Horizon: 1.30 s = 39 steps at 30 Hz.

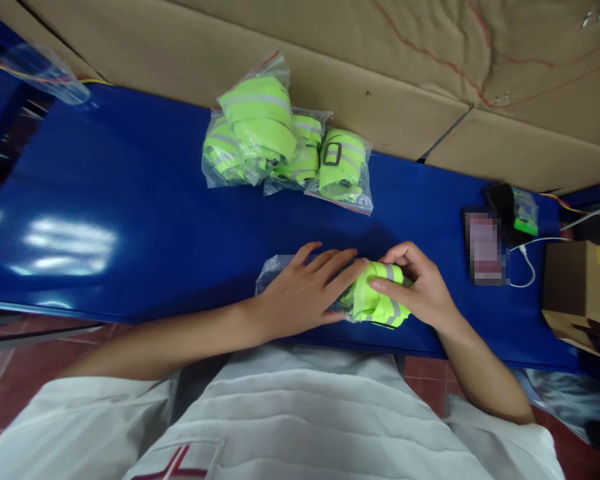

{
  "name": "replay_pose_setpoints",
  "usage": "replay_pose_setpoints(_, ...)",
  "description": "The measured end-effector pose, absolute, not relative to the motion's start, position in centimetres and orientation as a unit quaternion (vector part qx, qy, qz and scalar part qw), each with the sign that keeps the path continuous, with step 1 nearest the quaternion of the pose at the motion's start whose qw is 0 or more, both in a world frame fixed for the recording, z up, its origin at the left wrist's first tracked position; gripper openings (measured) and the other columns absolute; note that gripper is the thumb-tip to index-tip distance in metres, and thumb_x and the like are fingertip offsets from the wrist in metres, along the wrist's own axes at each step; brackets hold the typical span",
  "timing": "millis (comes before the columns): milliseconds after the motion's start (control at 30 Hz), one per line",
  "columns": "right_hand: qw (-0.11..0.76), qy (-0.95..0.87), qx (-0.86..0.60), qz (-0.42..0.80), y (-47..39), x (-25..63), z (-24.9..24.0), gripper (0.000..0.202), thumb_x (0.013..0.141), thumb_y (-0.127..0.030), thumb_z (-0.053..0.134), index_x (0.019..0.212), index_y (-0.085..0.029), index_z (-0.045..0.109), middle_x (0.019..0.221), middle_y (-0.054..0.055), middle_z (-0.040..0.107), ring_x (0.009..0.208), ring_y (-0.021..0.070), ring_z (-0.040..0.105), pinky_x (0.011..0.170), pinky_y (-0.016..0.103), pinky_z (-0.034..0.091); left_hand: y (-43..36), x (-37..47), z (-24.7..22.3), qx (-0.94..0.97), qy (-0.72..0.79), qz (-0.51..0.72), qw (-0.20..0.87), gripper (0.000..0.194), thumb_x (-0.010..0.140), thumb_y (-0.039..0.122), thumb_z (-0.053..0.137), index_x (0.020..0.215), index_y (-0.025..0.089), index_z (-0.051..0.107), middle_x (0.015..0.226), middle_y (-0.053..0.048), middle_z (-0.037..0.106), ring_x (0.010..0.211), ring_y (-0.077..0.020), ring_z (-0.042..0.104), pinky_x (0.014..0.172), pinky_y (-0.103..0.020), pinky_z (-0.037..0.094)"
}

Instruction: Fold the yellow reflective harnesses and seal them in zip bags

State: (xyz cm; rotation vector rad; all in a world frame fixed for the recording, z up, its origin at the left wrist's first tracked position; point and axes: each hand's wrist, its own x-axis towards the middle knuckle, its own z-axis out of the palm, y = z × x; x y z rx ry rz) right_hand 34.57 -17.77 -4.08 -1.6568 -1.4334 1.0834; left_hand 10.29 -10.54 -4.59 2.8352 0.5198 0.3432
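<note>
A rolled neon-yellow reflective strap (380, 293) with silver-grey bands lies near the front edge of the blue table. My right hand (423, 290) is closed on its right side, thumb on top and fingers behind. A clear plastic bag (273, 270) lies to the left of the roll, mostly hidden beneath my left hand (313, 287). The left thumb and index finger hold the bag's end around the left side of the roll, while the other fingers stretch out over the plastic. How far the roll sits inside the bag is hard to see.
Several bagged yellow strap rolls (260, 127) are heaped at the back of the blue table (145, 200), against cardboard (330, 73). To the right are a phone (485, 247), a white cable (530, 267) and an open carton (570, 287). A clear plastic cup (55, 77) lies far left.
</note>
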Motion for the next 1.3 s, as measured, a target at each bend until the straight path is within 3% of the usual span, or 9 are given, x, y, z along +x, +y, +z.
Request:
replay_pose_setpoints(133,0.349,-0.546,-0.642,0.41,-17.3,33.9,-4.1,0.041,0.081,-0.051,0.084,0.093,-0.023,0.055,0.076,-0.003,0.061,0.065,0.0126,0.053,0.059,0.026,0.043,-10.8,10.2,-4.3,0.973,0.181,0.085,0.118,0.091,0.088,0.042,0.081,0.159,0.009,0.035,0.154,-0.02,0.057,0.137,-0.0337,0.059,0.119,-0.054,0.042)
replay_pose_setpoints(400,0.382,-0.461,-0.645,0.475,-14.7,33.1,-4.8,0.05,0.079,-0.062,0.081,0.098,-0.023,0.055,0.082,-0.003,0.062,0.067,0.0124,0.054,0.059,0.025,0.046,-11.1,11.7,-3.8,0.966,0.249,0.061,-0.022,0.07,0.099,0.017,0.053,0.163,0.003,0.029,0.163,-0.026,0.045,0.149,-0.0394,0.05,0.122,-0.059,0.042)
replay_pose_setpoints(567,0.367,-0.518,-0.667,0.388,-15.3,32.6,-5.0,0.036,0.105,-0.056,0.05,0.108,-0.022,0.061,0.09,0.002,0.064,0.078,0.0148,0.059,0.07,0.028,0.05,-9.3,11.4,-4.8,0.973,0.213,0.09,-0.026,0.065,0.1,0.02,0.052,0.16,0.003,0.035,0.16,-0.025,0.049,0.139,-0.0373,0.059,0.115,-0.053,0.049)
replay_pose_setpoints(667,0.35,-0.582,-0.632,0.373,-16.5,32.7,-4.9,0.04,0.103,-0.048,0.059,0.134,-0.024,0.053,0.125,0.008,0.065,0.104,0.02,0.065,0.09,0.034,0.055,-8.4,10.8,-5.4,0.975,0.2,0.097,0.006,0.07,0.096,0.022,0.06,0.159,0.004,0.036,0.16,-0.023,0.05,0.138,-0.0361,0.059,0.115,-0.053,0.048)
replay_pose_setpoints(733,0.342,-0.632,-0.598,0.355,-16.9,32.8,-4.8,0.046,0.098,-0.043,0.067,0.137,-0.025,0.05,0.137,0.011,0.06,0.121,0.0237,0.062,0.104,0.039,0.053,-8.0,10.4,-5.6,0.977,0.191,0.096,0.021,0.073,0.095,0.024,0.064,0.159,0.004,0.036,0.16,-0.023,0.05,0.139,-0.0363,0.058,0.116,-0.053,0.047)
replay_pose_setpoints(833,0.347,-0.65,-0.596,0.318,-16.8,32.7,-4.9,0.038,0.097,-0.038,0.07,0.13,-0.026,0.054,0.137,0.01,0.058,0.13,0.0251,0.059,0.113,0.042,0.048,-7.8,10.3,-5.8,0.978,0.179,0.102,0.036,0.077,0.095,0.028,0.067,0.16,0.005,0.034,0.161,-0.023,0.049,0.14,-0.0366,0.057,0.117,-0.053,0.045)
replay_pose_setpoints(1067,0.358,-0.654,-0.631,0.215,-16.4,31.8,-5.2,0.019,0.1,-0.036,0.066,0.114,-0.024,0.062,0.119,0.01,0.065,0.117,0.0248,0.065,0.103,0.042,0.055,-7.9,10.6,-6.3,0.973,0.203,0.083,0.071,0.077,0.098,0.029,0.065,0.162,0.005,0.029,0.163,-0.025,0.044,0.146,-0.037,0.052,0.12,-0.053,0.041)
replay_pose_setpoints(1167,0.297,-0.723,-0.582,0.223,-16.9,32.2,-4.6,0.052,0.098,-0.05,0.067,0.142,-0.024,0.055,0.14,0.016,0.06,0.134,0.0306,0.06,0.112,0.049,0.053,-7.4,10.5,-6.4,0.968,0.213,0.081,0.106,0.084,0.097,0.038,0.069,0.162,0.003,0.028,0.163,-0.025,0.045,0.146,-0.036,0.051,0.119,-0.049,0.041)
replay_pose_setpoints(1300,0.169,-0.799,-0.538,0.208,-17.7,33.3,-4.0,0.12,0.08,-0.07,0.079,0.17,-0.023,0.015,0.163,0.023,0.04,0.152,0.0408,0.043,0.117,0.059,0.049,-6.5,10.3,-6.2,0.964,0.202,0.077,0.156,0.09,0.094,0.042,0.075,0.162,0.006,0.028,0.165,-0.022,0.043,0.149,-0.0348,0.047,0.119,-0.047,0.039)
